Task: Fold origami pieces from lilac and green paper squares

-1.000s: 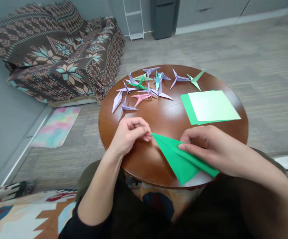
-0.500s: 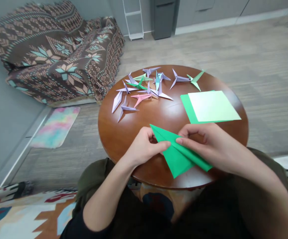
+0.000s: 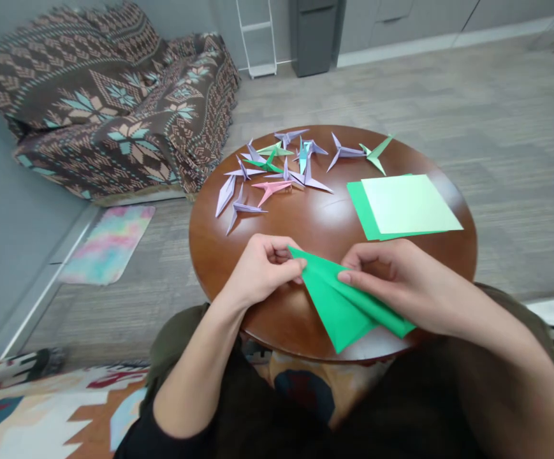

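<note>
A partly folded sheet of green origami paper (image 3: 341, 306) is held just above the near side of the round table, its loose layers fanning toward my lap. My left hand (image 3: 271, 268) pinches its narrow pointed tip between thumb and fingers. On the far edge, my right hand (image 3: 391, 277) grips the paper with the thumb on top and the fingers behind, mostly hidden. Beyond the hands lie several folded paper pieces with pointed arms, among them a pink one (image 3: 271, 187) and a lilac one (image 3: 243, 208).
The brown oval table (image 3: 252, 248) carries a stack of flat sheets, pale green paper (image 3: 413, 204) over brighter green paper (image 3: 365, 210), at its right. A sofa (image 3: 128, 115) with a patterned cover stands at the back left, near a pastel mat (image 3: 109, 245).
My left hand has slid left and up along the paper, from its middle crease to the pointed tip. The paper's lower corners have dropped slightly; my right hand has barely moved.
</note>
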`<action>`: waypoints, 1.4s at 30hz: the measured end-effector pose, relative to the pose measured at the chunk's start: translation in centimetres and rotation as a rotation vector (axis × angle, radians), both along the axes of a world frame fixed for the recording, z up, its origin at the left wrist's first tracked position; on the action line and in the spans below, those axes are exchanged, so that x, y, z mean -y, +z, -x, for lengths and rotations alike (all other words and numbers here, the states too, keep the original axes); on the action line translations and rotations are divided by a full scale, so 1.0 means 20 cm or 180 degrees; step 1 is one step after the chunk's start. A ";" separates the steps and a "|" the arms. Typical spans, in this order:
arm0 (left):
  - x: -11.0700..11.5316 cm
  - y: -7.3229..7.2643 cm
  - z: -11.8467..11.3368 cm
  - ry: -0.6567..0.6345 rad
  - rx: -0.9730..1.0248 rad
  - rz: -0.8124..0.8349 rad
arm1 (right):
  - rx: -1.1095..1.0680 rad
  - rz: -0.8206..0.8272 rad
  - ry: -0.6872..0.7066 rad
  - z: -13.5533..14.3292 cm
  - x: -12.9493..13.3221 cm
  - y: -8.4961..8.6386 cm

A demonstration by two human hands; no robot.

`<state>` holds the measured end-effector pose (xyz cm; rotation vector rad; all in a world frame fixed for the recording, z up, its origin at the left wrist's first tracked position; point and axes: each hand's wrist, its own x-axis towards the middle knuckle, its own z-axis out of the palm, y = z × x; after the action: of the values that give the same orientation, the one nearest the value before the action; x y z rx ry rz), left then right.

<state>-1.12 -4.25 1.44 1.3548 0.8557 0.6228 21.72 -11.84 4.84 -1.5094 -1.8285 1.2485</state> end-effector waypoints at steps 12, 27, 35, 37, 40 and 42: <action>0.08 -0.01 -0.05 0.0240 0.0589 -0.0350 | 0.0087 -0.1585 -0.1050 0.07 -0.04 -0.06; 0.04 -0.08 -0.05 0.0365 0.0879 0.0563 | 0.0061 -0.1773 -0.1167 0.06 -0.10 -0.18; -0.01 -0.10 0.02 0.0233 0.0625 0.0660 | -0.0579 -0.1016 -0.1346 -0.03 -0.18 -0.22; -0.03 -0.10 0.05 0.0281 0.0408 0.0632 | -0.0650 -0.0958 -0.1327 -0.03 -0.19 -0.23; -0.05 -0.10 0.08 0.0402 0.0097 0.0510 | -0.0817 -0.0689 -0.1242 -0.04 -0.19 -0.23; -0.06 -0.10 0.10 0.0436 0.0012 0.0473 | -0.0904 -0.0574 -0.1218 -0.04 -0.19 -0.24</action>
<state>-3.08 -3.01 -0.62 1.1676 0.9783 0.6540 22.54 -8.13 0.12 -1.4150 -1.3533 1.0222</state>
